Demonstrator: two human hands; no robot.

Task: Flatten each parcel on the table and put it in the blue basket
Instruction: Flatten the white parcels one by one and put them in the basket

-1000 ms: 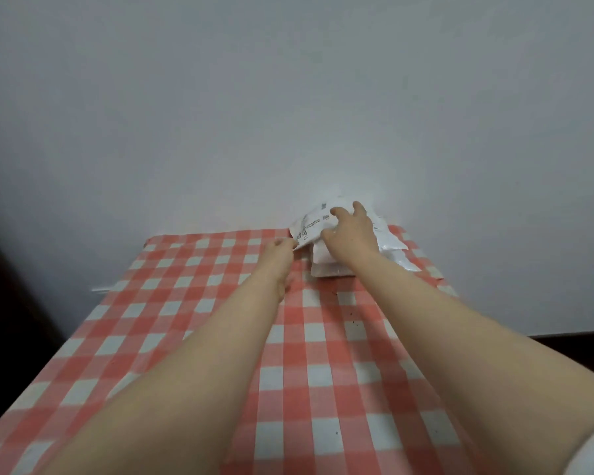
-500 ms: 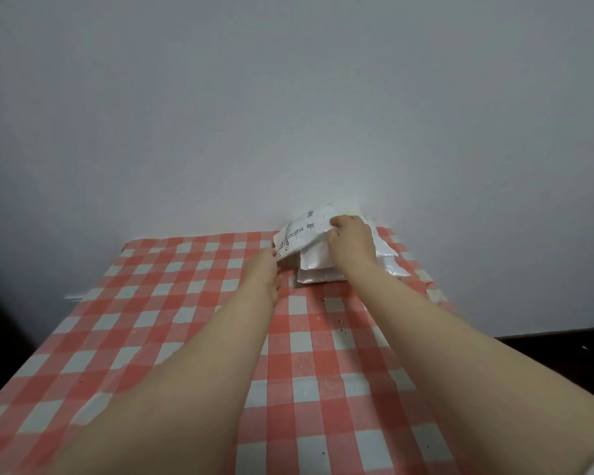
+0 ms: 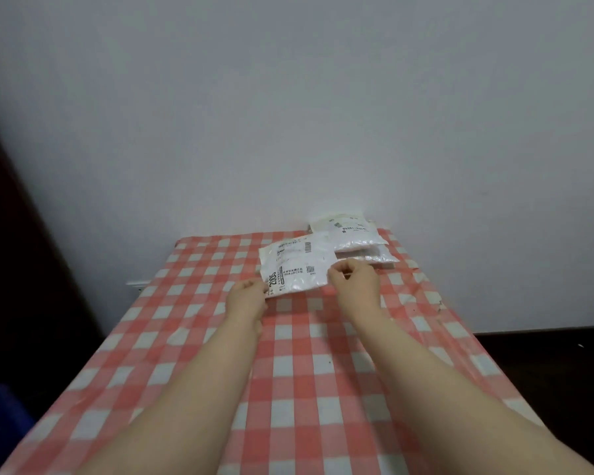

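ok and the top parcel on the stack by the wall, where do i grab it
Likely by its near right corner, coming from the front. The top parcel lies flat on the stack with its far edge at the wall, and the labelled parcel held in front hides its left corner.

One red-and-white checked surface (image 3: 193,337). Two hands are in view: one left hand (image 3: 246,299) and one right hand (image 3: 355,286). One white parcel (image 3: 295,265) is held between them, the left hand pinching its 7 o'clock corner and the right hand its 3 o'clock edge. One stack of parcels (image 3: 355,236) lies at the 1 o'clock end of the surface: at least two white parcels can be counted there, perhaps a third beneath; the exact number cannot be told. One blue basket (image 3: 1,413), only a corner showing, sits off the surface at 8 o'clock. One plain wall (image 3: 288,97) stands behind at 12 o'clock.
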